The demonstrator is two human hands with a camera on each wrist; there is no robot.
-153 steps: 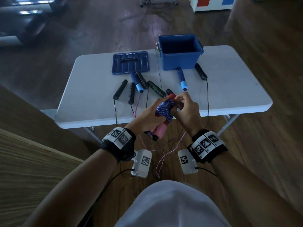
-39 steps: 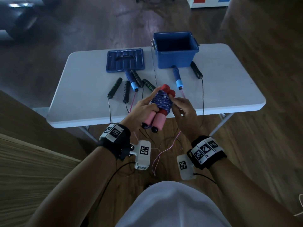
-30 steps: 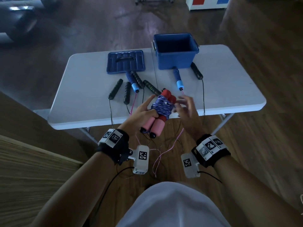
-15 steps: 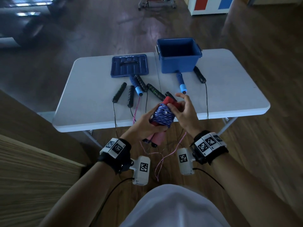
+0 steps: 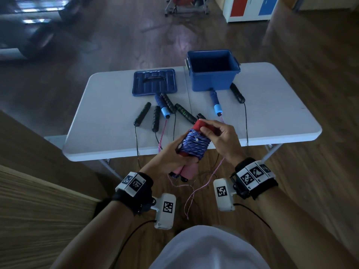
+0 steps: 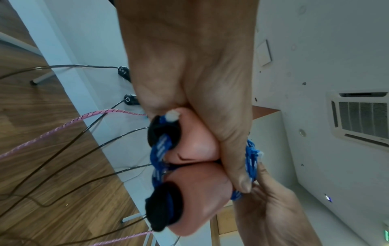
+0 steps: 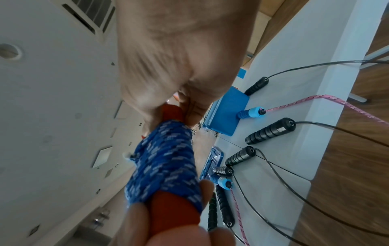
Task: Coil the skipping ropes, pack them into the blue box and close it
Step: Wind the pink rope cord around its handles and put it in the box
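- Broadly, a white folding table [image 5: 108, 105] spans the middle of the head view, with the person standing at its near edge.
- Toward the far side, right of centre, the blue box [image 5: 212, 79] sits open on the table, nothing showing inside it.
- Left of the box, well apart, its blue lid [image 5: 154, 82] lies flat with the handle up.
- Between lid, box and the near edge, several skipping ropes lie loose: black handles [image 5: 142, 113], and two blue handles [image 5: 215, 102] joined by a pink cord [image 5: 162, 136]; their cords hang over the near edge.
- Above that near edge, the coiled rope bundle [image 5: 194, 146], blue cord wound around two red handles held side by side, is held clear of the table.
- Beneath, the left hand [image 5: 169, 160] grips the bundle's near half, fingers curled round the handles.
- At the far end, the right hand [image 5: 219, 138] pinches the red handle tips between thumb and fingers.
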